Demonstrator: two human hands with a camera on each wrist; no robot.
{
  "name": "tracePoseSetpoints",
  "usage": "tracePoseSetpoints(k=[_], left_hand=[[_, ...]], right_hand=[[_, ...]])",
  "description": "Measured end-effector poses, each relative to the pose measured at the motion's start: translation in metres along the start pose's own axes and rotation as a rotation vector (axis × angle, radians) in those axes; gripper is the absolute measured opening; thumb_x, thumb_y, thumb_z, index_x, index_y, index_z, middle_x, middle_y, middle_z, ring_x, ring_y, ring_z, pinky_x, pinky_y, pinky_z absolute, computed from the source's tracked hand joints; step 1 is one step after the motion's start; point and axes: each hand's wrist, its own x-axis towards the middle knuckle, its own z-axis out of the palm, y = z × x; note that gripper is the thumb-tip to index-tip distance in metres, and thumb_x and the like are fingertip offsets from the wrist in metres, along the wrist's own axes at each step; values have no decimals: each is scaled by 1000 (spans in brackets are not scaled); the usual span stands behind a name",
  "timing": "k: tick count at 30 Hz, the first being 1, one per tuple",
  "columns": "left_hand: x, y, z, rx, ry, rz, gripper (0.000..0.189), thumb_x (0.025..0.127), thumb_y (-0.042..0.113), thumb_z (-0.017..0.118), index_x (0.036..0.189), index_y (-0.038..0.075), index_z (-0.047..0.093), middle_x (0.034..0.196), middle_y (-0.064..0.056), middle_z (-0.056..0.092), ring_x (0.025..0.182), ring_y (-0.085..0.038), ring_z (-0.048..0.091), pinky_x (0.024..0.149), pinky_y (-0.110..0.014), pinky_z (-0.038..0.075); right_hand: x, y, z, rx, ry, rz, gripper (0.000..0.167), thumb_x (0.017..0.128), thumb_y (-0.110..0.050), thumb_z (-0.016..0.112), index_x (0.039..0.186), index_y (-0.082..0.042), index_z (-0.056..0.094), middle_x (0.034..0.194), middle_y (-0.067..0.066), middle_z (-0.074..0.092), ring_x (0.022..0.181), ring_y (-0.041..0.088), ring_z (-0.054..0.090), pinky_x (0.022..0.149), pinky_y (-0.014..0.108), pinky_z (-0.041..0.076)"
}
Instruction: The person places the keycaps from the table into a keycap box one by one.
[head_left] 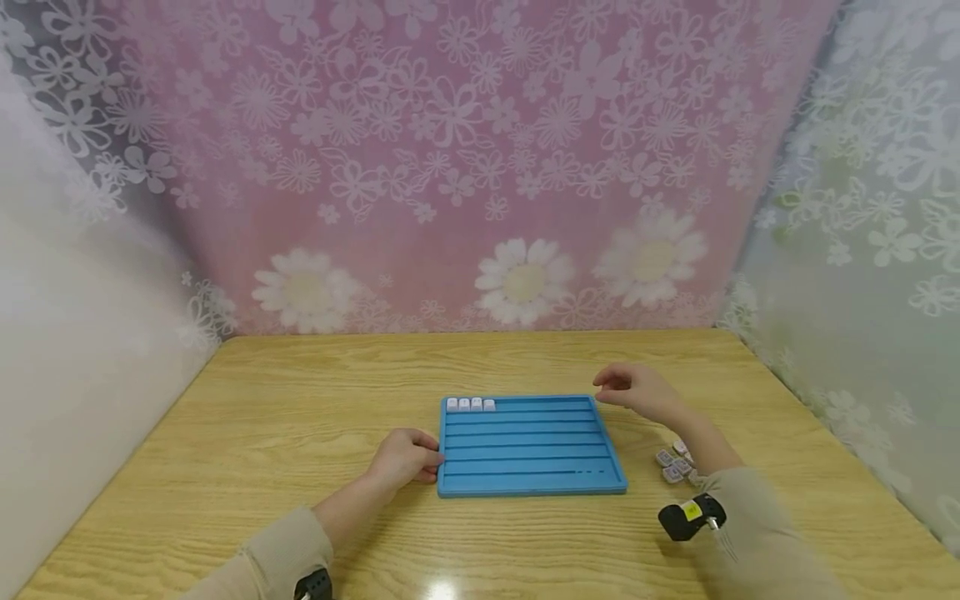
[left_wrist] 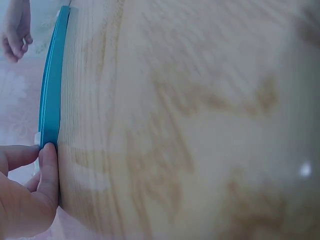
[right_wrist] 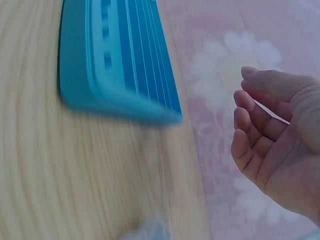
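Observation:
A blue tray (head_left: 525,446) with several parallel grooves lies flat on the table. Several small white keycap-like pieces (head_left: 470,405) stand side by side in its far left corner; their marks are too small to read. At the tray's left edge, my left hand (head_left: 405,458) grips the rim with thumb and fingertips, and the left wrist view shows those fingertips on the blue edge (left_wrist: 50,105). My right hand (head_left: 637,392) hovers by the far right corner, fingers loosely bent. In the right wrist view that hand (right_wrist: 280,130) holds nothing.
A loose cluster of similar white pieces (head_left: 672,467) lies on the wooden table (head_left: 315,375) to the tray's right, partly hidden by my right forearm. A flowered pink curtain (head_left: 450,208) hangs behind the table, with pale sheets on both sides.

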Motion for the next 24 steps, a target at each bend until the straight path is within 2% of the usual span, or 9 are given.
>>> tracePoseSetpoints(k=[9, 17, 24], left_hand=[[0, 0, 0, 1, -1, 1, 21, 81, -2, 64, 100, -12, 59, 75, -13, 59, 59, -14, 59, 59, -29, 57], [-1, 0, -2, 6, -3, 15, 21, 81, -2, 64, 99, -12, 60, 75, -13, 60, 59, -15, 59, 58, -29, 57], [-2, 0, -1, -1, -9, 22, 20, 81, -3, 64, 99, -13, 60, 76, -13, 59, 60, -15, 59, 59, -30, 57]], right_hand=[[-31, 25, -28, -31, -35, 28, 31, 89, -14, 63, 111, 7, 58, 92, 6, 59, 81, 18, 54, 66, 29, 50], [-50, 47, -37, 2, -91, 53, 30, 87, -7, 63, 109, 12, 56, 92, 12, 60, 78, 13, 54, 63, 26, 51], [-63, 63, -40, -2, -156, 75, 29, 85, -8, 65, 106, 10, 57, 89, 7, 58, 74, 11, 52, 60, 25, 49]])
